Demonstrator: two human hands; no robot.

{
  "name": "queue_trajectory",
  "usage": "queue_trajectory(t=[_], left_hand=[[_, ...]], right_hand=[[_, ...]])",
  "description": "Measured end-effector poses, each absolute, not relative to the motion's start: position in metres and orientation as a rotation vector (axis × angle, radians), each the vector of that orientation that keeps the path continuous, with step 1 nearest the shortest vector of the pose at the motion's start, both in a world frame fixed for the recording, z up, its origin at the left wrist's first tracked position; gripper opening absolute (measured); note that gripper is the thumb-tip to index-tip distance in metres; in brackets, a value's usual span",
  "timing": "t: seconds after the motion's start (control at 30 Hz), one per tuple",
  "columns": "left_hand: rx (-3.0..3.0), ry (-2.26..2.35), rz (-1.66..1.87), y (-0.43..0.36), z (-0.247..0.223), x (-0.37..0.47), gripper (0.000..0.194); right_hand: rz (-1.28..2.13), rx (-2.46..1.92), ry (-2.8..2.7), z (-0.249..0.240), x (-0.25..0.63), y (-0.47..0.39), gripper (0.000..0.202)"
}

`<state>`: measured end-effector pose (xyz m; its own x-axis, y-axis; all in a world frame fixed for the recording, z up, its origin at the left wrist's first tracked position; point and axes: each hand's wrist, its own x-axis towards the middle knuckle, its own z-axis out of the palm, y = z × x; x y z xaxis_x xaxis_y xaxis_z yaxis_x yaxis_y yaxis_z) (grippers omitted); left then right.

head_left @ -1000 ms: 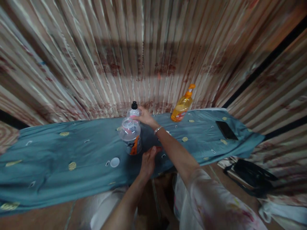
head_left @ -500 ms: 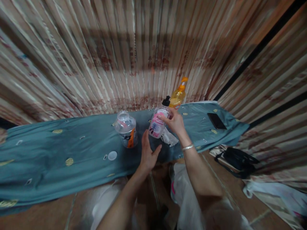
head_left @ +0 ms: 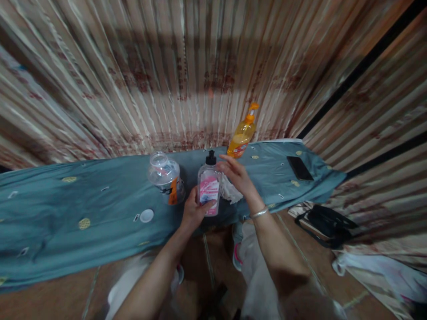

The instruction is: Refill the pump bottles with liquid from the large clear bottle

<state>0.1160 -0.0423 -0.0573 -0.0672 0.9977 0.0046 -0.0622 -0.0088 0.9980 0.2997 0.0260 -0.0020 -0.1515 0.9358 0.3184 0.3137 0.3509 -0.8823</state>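
Note:
My left hand (head_left: 196, 208) is wrapped round the lower part of a clear bottle (head_left: 209, 189) with a pink label and a black cap. The bottle is upright, its label facing me. My right hand (head_left: 236, 174) is beside the bottle's shoulder with its fingers stretched out; whether a fingertip touches the bottle I cannot tell. Behind that hand stands an orange pump bottle (head_left: 240, 138) with yellow liquid. A crumpled white cloth or tissue (head_left: 231, 192) lies under the right hand. To the left is a wide clear jar (head_left: 166, 178), uncapped, with an orange and black label.
A round white lid (head_left: 147, 216) lies on the teal cloth (head_left: 110, 209) in front of the jar. At the right is a black phone (head_left: 299, 168). A black bag (head_left: 328, 224) sits below on the right, and a pleated curtain (head_left: 150, 80) hangs behind.
The pink-labelled bottle has moved left and nearer to me, now upright. My left hand has closed round it. My right hand has let go and its fingers have straightened.

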Motion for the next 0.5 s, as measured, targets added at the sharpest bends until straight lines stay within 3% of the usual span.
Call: queue_trajectory(t=[0.07,0.2,0.33,0.5], left_hand=[[1.112,1.226,1.289,-0.043,-0.056,0.115,0.057],[1.077,1.272,1.291,-0.045,-0.052,0.111,0.052],[1.092,1.298,1.279,-0.046,-0.049,0.109,0.048],[1.129,1.318,1.257,-0.044,-0.047,0.107,0.048]], right_hand=[[0.581,-1.374,-1.763,-0.016,0.31,0.033,0.04],[0.479,-1.493,-1.915,-0.048,0.31,0.033,0.021],[0.435,-1.489,-2.071,-0.07,0.296,0.029,0.041],[0.398,-1.376,-2.165,-0.078,0.288,0.036,0.027]])
